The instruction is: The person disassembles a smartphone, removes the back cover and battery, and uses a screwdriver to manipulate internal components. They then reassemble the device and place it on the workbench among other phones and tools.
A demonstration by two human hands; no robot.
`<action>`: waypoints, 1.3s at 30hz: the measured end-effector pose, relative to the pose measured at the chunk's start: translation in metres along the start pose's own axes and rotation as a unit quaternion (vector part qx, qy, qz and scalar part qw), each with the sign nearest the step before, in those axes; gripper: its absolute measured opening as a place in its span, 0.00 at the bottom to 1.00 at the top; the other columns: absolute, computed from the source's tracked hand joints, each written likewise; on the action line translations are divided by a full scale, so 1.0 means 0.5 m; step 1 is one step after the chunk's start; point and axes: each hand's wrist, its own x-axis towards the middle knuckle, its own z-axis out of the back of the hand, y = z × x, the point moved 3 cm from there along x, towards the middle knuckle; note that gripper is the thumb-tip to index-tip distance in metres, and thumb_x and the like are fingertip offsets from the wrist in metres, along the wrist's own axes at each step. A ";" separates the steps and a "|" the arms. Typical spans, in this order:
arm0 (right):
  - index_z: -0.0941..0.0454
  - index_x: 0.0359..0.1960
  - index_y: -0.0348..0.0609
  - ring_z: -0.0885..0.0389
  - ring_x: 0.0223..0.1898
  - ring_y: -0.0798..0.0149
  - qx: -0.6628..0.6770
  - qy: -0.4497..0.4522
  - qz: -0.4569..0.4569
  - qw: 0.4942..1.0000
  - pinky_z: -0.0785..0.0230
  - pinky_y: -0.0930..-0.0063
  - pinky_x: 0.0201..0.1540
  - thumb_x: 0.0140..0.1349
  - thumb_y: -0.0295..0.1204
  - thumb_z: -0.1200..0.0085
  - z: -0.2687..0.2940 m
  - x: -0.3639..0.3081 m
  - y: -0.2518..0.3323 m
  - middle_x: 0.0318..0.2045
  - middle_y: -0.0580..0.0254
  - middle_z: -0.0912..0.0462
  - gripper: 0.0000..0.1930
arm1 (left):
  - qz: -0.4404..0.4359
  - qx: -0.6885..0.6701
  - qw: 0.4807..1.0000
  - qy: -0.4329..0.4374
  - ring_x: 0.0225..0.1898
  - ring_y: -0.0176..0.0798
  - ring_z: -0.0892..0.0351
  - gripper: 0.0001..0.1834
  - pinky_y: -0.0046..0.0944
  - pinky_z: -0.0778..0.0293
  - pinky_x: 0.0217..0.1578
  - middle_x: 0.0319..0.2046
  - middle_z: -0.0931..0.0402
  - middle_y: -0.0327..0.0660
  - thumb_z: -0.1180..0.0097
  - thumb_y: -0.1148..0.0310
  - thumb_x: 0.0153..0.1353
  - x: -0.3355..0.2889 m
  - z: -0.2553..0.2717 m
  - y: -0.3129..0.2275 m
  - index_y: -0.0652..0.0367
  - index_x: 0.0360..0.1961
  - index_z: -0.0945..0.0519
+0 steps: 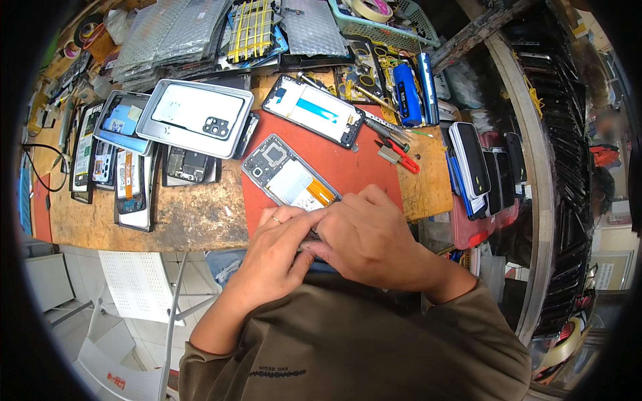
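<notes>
An opened smartphone (284, 182) lies slantwise on the red mat (364, 167), its back cover off and its inside facing up. A white battery area and an orange flex cable show in it. My left hand (271, 252) is closed round its lower left end, a ring on one finger. Against it, my right hand (368, 239) is closed over the lower right end, knuckles up. Both sets of fingertips are hidden, so anything small between them cannot be made out. Beyond the phone rests a second phone frame (311, 110) with a blue strip inside.
Red-handled pliers (404, 160) and screwdrivers lie right of the mat. A blue cylinder (406, 97) stands behind them. At left, a grey box tray (194, 120) holding a phone back sits over several opened phones. Bubble-wrap packs (174, 37) and a green basket (394, 30) line the back.
</notes>
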 end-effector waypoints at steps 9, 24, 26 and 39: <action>0.26 0.41 0.42 0.21 0.41 0.51 0.068 -0.072 0.077 0.992 0.35 0.57 0.42 0.53 0.28 0.32 -0.014 0.012 -0.002 0.36 0.59 0.25 0.16 | 0.034 0.054 0.995 -0.080 0.51 0.51 0.22 0.36 0.48 0.33 0.55 0.46 0.17 0.43 0.28 0.77 0.55 0.033 -0.029 -0.008 0.58 0.67 0.21; 0.29 0.43 0.41 0.21 0.32 0.50 0.154 -0.070 -0.045 0.984 0.36 0.57 0.38 0.52 0.16 0.38 -0.003 -0.013 -0.035 0.33 0.58 0.23 0.18 | -0.017 0.246 0.969 0.025 0.44 0.51 0.24 0.09 0.49 0.33 0.45 0.36 0.23 0.44 0.34 0.73 0.57 0.024 0.000 -0.034 0.59 0.40 0.15; 0.29 0.42 0.40 0.20 0.31 0.50 0.160 -0.078 -0.053 0.983 0.32 0.57 0.37 0.52 0.15 0.38 -0.005 -0.021 -0.036 0.33 0.58 0.22 0.17 | -0.029 0.289 0.956 0.045 0.44 0.50 0.23 0.07 0.48 0.32 0.45 0.35 0.23 0.45 0.36 0.72 0.57 0.025 -0.003 -0.040 0.60 0.38 0.17; 0.27 0.52 0.37 0.13 0.28 0.56 0.160 -0.187 -0.284 0.927 0.21 0.63 0.32 0.81 0.21 0.51 0.016 -0.086 -0.122 0.30 0.52 0.15 0.04 | -0.017 0.172 0.985 0.024 0.40 0.45 0.20 0.08 0.48 0.24 0.45 0.34 0.21 0.43 0.34 0.79 0.59 0.046 0.000 -0.026 0.62 0.37 0.21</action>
